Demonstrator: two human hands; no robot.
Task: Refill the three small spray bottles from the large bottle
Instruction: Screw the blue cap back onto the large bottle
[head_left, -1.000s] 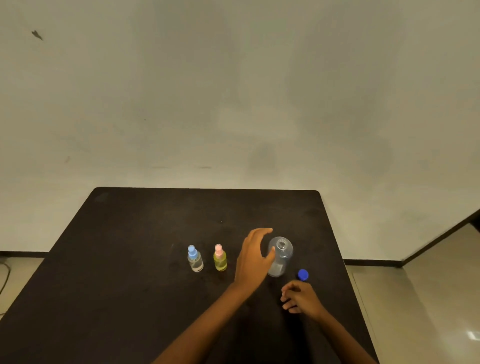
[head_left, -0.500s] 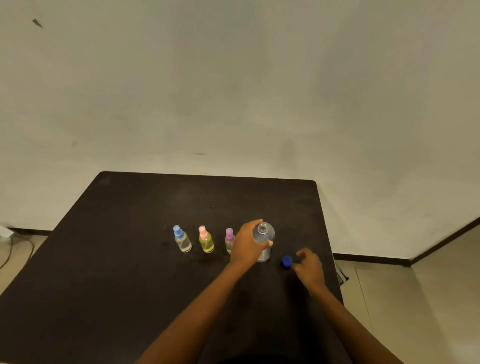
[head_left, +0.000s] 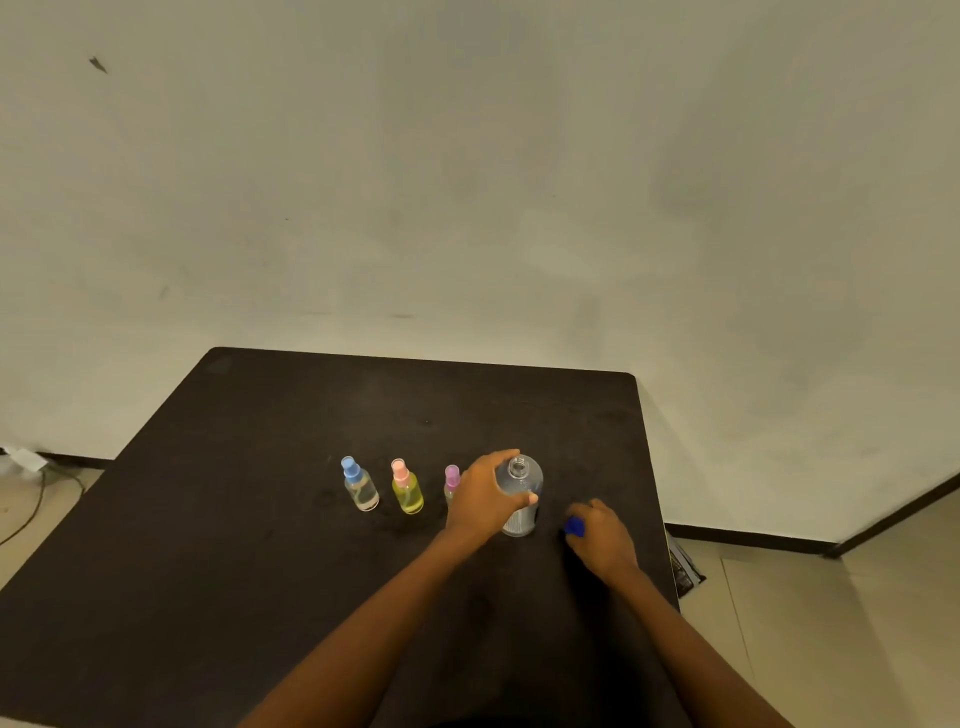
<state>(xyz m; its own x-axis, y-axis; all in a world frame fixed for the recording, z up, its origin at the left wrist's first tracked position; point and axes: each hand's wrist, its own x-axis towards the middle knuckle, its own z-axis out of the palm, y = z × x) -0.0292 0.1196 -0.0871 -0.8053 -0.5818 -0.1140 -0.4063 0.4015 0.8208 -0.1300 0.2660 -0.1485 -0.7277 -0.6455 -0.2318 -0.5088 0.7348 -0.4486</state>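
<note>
I am working from a single view: the head camera is looking forward and down from over the near side of the black bench (head_left: 249, 545). It is tilting only partway, so the pale wall (head_left: 467, 182) is filling the upper half of the frame. Both forearms are coming in from the bottom edge. The left hand (head_left: 483, 499), gripping the large bottle (head_left: 522, 512), and the right hand (head_left: 605, 540), holding the blue cap (head_left: 574, 527), are sitting right of centre at arm's reach. The wide lens is also catching some floor (head_left: 831, 613) on the right.
</note>
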